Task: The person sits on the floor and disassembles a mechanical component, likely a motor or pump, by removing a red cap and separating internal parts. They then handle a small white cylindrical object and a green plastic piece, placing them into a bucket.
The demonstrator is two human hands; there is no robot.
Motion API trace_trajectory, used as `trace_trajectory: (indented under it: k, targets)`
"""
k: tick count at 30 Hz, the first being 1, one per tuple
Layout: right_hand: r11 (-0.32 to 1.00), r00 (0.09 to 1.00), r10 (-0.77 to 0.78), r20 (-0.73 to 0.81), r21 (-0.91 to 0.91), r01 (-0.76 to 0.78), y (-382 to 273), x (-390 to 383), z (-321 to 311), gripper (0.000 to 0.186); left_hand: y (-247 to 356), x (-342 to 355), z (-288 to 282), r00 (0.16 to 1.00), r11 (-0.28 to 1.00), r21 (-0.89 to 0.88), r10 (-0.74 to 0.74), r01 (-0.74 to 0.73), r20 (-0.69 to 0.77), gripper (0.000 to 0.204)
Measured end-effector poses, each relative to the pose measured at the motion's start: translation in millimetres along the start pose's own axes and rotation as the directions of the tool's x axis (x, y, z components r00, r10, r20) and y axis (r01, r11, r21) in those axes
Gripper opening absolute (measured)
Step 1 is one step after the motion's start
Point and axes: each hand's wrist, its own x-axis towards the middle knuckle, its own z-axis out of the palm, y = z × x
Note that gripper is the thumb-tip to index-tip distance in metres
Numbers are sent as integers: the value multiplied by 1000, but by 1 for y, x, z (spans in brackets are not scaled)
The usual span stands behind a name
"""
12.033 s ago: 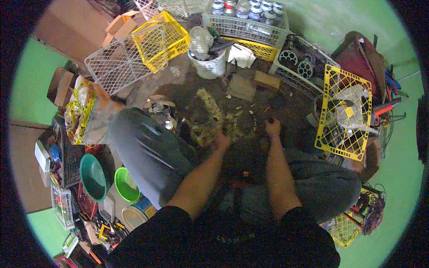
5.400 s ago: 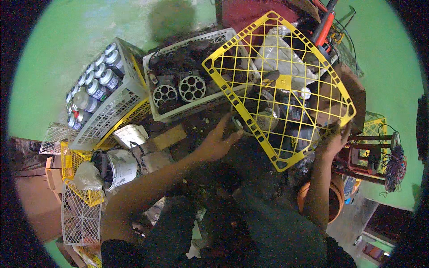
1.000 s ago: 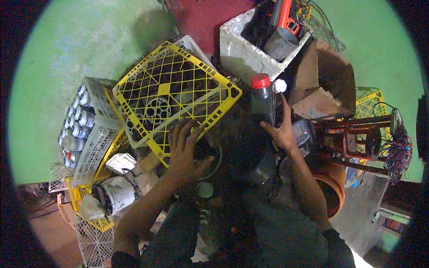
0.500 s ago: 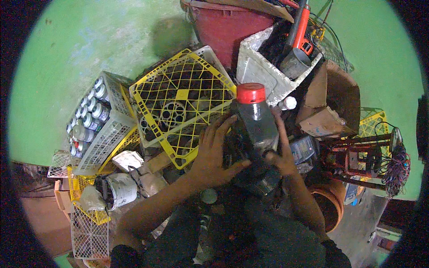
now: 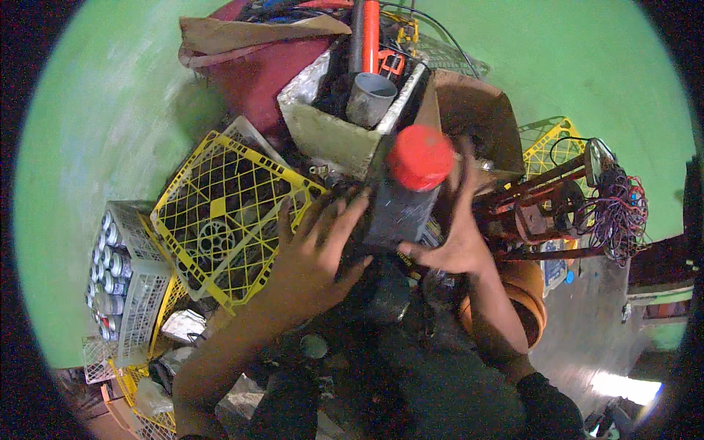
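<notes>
A dark, squarish jar-like bottle with a wide red screw cap is held up in front of me, its cap tilted toward my view. My right hand grips its right side, thumb across the lower front and fingers reaching behind. On the other side, my left hand has its fingers spread. Its fingertips come close to the bottle's left side; whether they touch it I cannot tell. Below the bottle, dark clutter and my dark clothing blend together.
Beyond the bottle stand a white foam box with pipes, a cardboard box and a red tub. Leftward are a yellow-topped crate and a grey crate of cans. Orange pots and tangled wires lie right.
My view has swung to the right, so the crates and boxes sit further left. The bottle has tipped its cap toward me. My left hand's fingers are spread wider.
</notes>
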Motion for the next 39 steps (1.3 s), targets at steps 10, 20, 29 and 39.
trace_trajectory:
  k: [10,20,29,39]
  targets:
    - [789,893,-127,-432,-590,-173,78,46,-96,102,2,41,24,997,978,-201,55,-63,-47,77]
    - [731,891,-144,-430,-654,-197,95,2,-79,26,-5,38,77,994,995,-88,-43,52,95,81]
    - [697,984,166,64,-714,-71,118,-84,-36,45,-1,11,94,965,988,124,-124,97,230,82]
    - [425,616,696,369,-903,61,139,-68,3,57,1,-12,103,913,972,110,-231,206,336,82]
